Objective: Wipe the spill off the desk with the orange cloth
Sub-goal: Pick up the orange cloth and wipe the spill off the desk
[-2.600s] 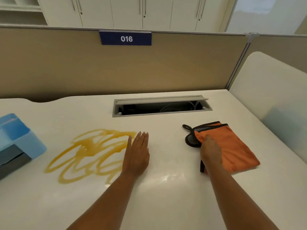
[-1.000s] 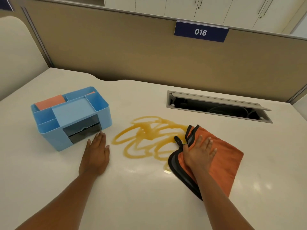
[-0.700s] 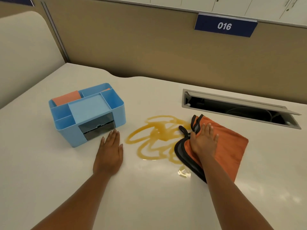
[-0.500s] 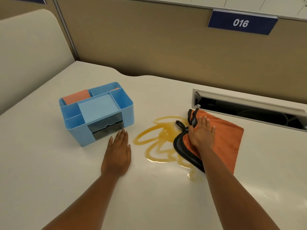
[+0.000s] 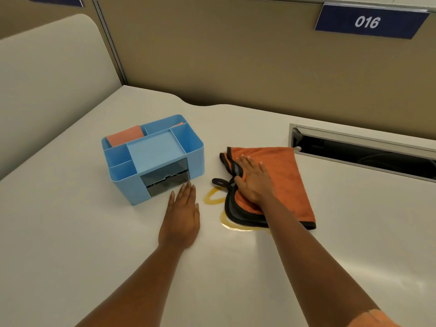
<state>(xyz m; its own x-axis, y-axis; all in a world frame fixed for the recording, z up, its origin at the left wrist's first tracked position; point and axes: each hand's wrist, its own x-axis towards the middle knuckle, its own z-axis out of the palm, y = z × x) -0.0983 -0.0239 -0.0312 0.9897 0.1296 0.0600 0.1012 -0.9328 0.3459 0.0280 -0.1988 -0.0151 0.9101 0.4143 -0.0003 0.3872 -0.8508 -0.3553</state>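
The orange cloth [image 5: 285, 178], edged in black with a small black loop, lies flat on the white desk [image 5: 70, 232] over most of the amber spill [image 5: 213, 199]. Only a loop of liquid at the cloth's left edge and a streak along its near edge still show. My right hand [image 5: 253, 180] presses palm-down on the cloth's left part, fingers spread. My left hand [image 5: 181, 215] rests flat on the bare desk just left of the spill, fingertips close to the blue organizer.
A blue desk organizer [image 5: 153, 156] with orange pads in its back compartments stands left of the cloth. An open cable slot [image 5: 363, 154] is sunk into the desk at the right. Beige partition walls [image 5: 212, 55] close off the back and left.
My right hand has pushed the cloth leftward across the spill, covering most of the amber loops. My left hand has stayed flat on the desk; the view has shifted left.
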